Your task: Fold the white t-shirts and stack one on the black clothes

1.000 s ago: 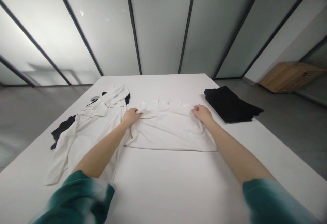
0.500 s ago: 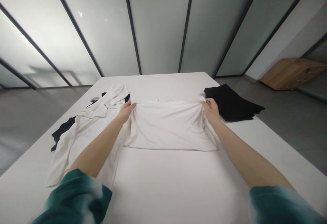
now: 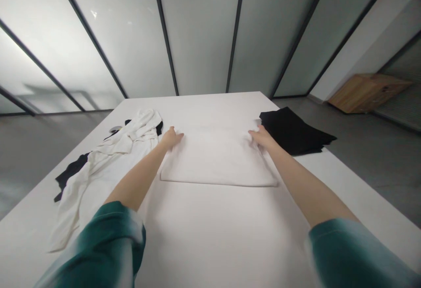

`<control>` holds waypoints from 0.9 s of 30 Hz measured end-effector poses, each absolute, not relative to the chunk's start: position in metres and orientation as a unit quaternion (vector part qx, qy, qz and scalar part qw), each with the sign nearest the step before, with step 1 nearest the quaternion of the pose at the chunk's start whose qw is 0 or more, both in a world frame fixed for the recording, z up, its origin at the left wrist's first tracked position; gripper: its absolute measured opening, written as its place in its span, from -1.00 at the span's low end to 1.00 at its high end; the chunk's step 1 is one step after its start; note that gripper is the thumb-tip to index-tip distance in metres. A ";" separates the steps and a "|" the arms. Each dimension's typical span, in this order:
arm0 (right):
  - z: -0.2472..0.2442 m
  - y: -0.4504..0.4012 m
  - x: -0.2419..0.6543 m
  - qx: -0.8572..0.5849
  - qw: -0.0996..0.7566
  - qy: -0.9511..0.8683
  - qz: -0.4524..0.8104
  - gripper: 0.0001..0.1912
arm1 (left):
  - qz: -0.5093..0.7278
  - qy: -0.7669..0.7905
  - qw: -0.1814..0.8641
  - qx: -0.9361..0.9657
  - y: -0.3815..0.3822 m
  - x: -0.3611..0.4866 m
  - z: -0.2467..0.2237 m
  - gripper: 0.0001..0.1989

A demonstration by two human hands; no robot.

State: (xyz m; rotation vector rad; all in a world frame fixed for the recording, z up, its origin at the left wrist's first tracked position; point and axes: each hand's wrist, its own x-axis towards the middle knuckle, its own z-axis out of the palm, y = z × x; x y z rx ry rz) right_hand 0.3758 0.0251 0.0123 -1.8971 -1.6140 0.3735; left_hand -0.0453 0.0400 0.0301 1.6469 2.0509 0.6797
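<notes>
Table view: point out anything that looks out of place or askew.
The white garment on the left of the table lies crumpled and twisted, with a black cloth sticking out from under it. It looks untidy beside the smooth folded white T-shirt and the neat black stack.

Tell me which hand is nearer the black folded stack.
Right. The right hand lies on the folded white garment just beside the black stack; the left hand sits at the garment's opposite edge, farther away.

White folded shirt [image 3: 217, 158], black stacked cloth [image 3: 292, 131], teal-white sleeves [image 3: 112, 240].
</notes>
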 end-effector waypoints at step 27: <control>-0.010 -0.007 0.318 -0.639 0.089 -0.763 0.028 -0.34 | 0.061 0.639 0.047 0.765 -0.011 0.000 0.004 -0.26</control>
